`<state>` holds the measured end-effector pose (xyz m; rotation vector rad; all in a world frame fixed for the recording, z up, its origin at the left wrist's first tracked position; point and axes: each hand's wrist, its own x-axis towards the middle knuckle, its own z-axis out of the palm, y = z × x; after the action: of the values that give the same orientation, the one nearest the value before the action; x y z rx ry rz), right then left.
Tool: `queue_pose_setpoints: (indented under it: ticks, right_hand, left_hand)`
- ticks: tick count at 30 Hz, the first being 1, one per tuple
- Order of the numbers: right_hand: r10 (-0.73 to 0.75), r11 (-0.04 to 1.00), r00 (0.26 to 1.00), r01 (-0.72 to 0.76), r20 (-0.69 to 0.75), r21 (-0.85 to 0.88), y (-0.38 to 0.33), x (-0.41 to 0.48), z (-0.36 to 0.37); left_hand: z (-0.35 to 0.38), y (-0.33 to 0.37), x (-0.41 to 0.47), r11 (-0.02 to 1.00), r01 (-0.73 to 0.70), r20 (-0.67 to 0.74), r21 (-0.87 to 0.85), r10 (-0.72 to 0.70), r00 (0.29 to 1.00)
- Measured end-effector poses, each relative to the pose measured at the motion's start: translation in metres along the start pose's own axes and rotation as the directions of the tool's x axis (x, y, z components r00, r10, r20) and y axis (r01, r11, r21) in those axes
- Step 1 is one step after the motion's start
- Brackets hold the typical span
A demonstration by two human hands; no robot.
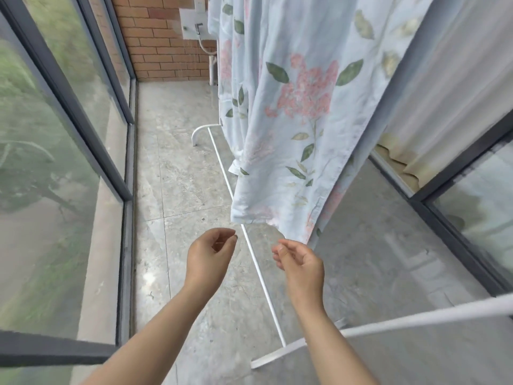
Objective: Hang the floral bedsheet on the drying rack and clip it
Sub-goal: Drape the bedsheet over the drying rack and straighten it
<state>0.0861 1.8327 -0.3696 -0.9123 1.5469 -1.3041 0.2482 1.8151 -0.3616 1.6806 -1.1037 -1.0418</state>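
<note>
The floral bedsheet (294, 107), pale blue with pink flowers and green leaves, hangs down from above the frame, its lower hem ending a little above the floor. The white drying rack (258, 270) shows its thin base bar along the floor and a curved foot at the far end; its top is out of view. My left hand (212, 254) is just below the sheet's lower corner, fingers loosely curled, holding nothing. To the right of the base bar, my right hand (301, 262) is also empty, its fingers slightly apart and not touching the cloth. No clips are visible.
Glass windows with dark frames (83, 134) line the left of this narrow balcony. A brick wall (155, 37) with a tap fitting (194, 26) closes the far end. A sliding glass door with a pale curtain (458, 107) runs along the right. The floor is grey tile (180, 176).
</note>
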Motion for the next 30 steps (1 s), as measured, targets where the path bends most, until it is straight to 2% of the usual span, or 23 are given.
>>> queue_pose_setpoints:
  ticks: [6, 13, 17, 21, 25, 30]
  right_hand:
    - [0.057, 0.997, 0.998, -0.056, -0.014, 0.062, -0.128, -0.095, -0.070]
    - [-0.036, 0.995, 0.999, 0.039, -0.027, 0.091, -0.231, -0.176, -0.147]
    - [-0.095, 0.989, 0.991, 0.104, -0.090, 0.104, -0.264, -0.204, -0.195]
    - [-0.118, 0.983, 0.967, 0.147, -0.227, 0.114, -0.276, -0.219, -0.248]
    - [-0.121, 0.974, 0.905, 0.189, -0.408, 0.129, -0.278, -0.229, -0.309]
    - [-0.092, 0.969, 0.833, 0.202, -0.545, 0.144, -0.275, -0.223, -0.394]
  left_hand:
    - [-0.027, 0.125, -0.115, 0.999, 0.019, 0.089, 0.026, -0.021, 0.996]
    - [-0.039, 0.220, -0.225, 0.999, 0.015, 0.126, -0.046, -0.009, 0.992]
    - [-0.017, 0.252, -0.273, 0.997, -0.038, 0.235, -0.061, 0.051, 0.971]
    - [0.026, 0.283, -0.294, 0.988, -0.143, 0.381, -0.060, 0.156, 0.911]
    - [0.085, 0.307, -0.328, 0.969, -0.239, 0.563, -0.065, 0.234, 0.793]
    - [0.167, 0.331, -0.360, 0.961, -0.269, 0.651, -0.061, 0.243, 0.719]
